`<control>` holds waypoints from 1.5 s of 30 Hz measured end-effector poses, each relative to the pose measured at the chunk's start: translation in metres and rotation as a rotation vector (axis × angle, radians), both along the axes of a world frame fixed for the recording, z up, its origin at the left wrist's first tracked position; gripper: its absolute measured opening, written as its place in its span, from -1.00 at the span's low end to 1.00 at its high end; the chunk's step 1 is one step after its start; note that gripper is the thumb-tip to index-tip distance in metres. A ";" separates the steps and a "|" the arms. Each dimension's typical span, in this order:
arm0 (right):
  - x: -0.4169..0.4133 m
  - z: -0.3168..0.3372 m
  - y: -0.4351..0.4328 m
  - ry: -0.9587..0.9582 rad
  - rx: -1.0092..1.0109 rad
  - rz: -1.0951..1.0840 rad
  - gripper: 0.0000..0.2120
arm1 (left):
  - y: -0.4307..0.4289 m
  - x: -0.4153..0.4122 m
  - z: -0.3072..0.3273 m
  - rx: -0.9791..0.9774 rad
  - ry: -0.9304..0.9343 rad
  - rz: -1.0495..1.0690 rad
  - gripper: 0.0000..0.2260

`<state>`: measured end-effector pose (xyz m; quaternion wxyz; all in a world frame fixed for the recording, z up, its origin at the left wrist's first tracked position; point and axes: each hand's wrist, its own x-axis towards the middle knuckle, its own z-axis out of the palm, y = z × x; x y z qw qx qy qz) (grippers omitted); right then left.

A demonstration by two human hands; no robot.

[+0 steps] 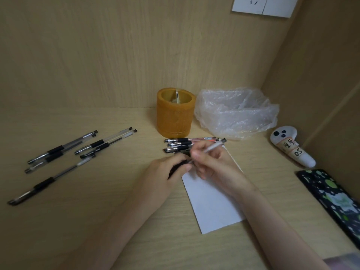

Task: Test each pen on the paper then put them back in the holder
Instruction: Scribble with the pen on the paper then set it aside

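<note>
Gripping one pen (213,148) in both hands (211,165); five pens (64,152) left, three by holder (176,112).

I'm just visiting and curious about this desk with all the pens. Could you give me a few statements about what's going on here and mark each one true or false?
1. The right hand holds a pen over the white paper. True.
2. The orange holder is full of pens. False: no pens stand in it.
3. Five pens lie loose at the left of the desk. True.
4. The plastic bag sits left of the holder. False: it sits to its right.
</note>
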<state>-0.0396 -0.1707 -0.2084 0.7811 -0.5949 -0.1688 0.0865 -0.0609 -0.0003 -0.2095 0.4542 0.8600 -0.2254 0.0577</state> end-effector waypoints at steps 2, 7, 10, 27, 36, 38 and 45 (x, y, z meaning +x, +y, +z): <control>-0.001 0.001 0.003 0.047 -0.041 -0.010 -0.86 | -0.004 -0.001 -0.001 -0.010 0.014 0.007 -0.85; 0.004 0.009 -0.012 0.100 0.171 -0.314 -0.93 | -0.001 0.002 -0.003 0.020 0.076 0.114 -0.80; 0.008 0.006 -0.021 0.129 0.112 -0.388 -0.73 | 0.001 0.001 -0.006 0.075 0.080 0.102 -0.83; 0.001 -0.003 -0.003 -0.012 -0.290 -0.556 -0.67 | 0.001 -0.002 -0.006 0.190 0.080 0.007 -0.82; 0.006 -0.018 -0.002 -0.091 -0.485 -0.676 -0.59 | 0.000 -0.002 -0.005 0.225 0.076 -0.001 -0.83; 0.006 -0.020 -0.002 -0.095 -0.489 -0.682 -0.60 | 0.000 -0.002 -0.004 0.229 0.079 -0.005 -0.83; 0.008 -0.021 -0.001 -0.123 -0.522 -0.669 -0.65 | 0.000 -0.002 -0.005 0.237 0.077 0.001 -0.83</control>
